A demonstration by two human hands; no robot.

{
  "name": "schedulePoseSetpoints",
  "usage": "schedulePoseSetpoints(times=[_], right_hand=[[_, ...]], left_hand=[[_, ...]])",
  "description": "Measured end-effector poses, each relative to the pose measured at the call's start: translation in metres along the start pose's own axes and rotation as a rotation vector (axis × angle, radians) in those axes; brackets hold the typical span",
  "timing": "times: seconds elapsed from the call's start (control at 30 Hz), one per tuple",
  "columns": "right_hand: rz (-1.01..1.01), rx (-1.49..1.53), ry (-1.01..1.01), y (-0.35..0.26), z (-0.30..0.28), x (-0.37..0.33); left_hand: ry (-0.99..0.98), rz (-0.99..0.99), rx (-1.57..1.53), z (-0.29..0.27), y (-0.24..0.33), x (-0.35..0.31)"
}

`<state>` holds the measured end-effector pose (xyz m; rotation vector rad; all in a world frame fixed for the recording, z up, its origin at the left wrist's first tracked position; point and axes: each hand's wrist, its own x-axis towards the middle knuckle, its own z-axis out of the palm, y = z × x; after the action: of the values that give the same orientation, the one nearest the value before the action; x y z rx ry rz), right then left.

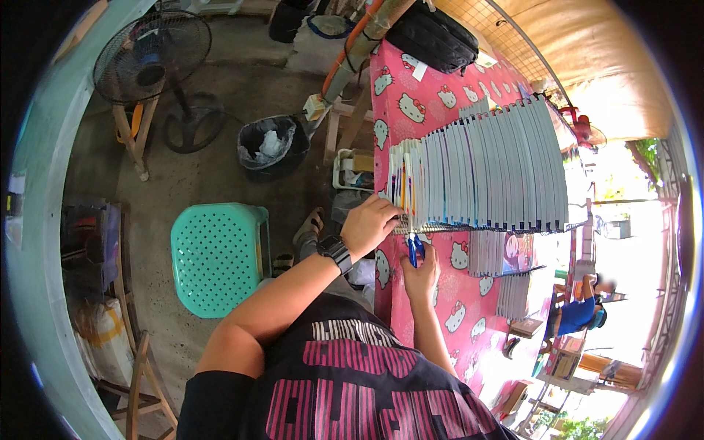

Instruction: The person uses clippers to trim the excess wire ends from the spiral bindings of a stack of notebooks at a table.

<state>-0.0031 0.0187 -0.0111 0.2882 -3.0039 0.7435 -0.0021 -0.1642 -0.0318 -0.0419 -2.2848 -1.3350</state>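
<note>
A long row of white-paged, ring-bound notebooks fills the far part of a pink, cat-patterned tabletop. At the row's near left corner, my left hand, with a black watch on its wrist, has its fingers closed at the bound edge of the leftmost notebooks. What exactly those fingertips pinch is too small to make out. Just to the right and nearer me, my right hand grips a small blue-handled tool. Its tip points up at the same bound edge; whether it is pliers or a cutter is unclear.
More notebooks lie on the table to the right, and a black bag sits at its far end. On the floor to the left are a green stool, a lined bin and a standing fan. A person in blue is far right.
</note>
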Motion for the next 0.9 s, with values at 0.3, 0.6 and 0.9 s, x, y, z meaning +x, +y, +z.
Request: schedulePoseSetpoints(times=[0.3,0.6,0.9], right_hand=[[0.092,-0.036,-0.097,-0.012,-0.005,0.012],[-0.047,0.020,-0.046,0.001,0.003,0.002],[-0.074,-0.043,-0.037,-0.004,0.007,0.003]], left_hand=[[-0.006,0.008,0.011,0.000,-0.007,0.000],[0.001,-0.362,-0.505,0.004,-0.019,-0.006],[-0.024,-0.302,-0.452,0.000,-0.019,-0.007]])
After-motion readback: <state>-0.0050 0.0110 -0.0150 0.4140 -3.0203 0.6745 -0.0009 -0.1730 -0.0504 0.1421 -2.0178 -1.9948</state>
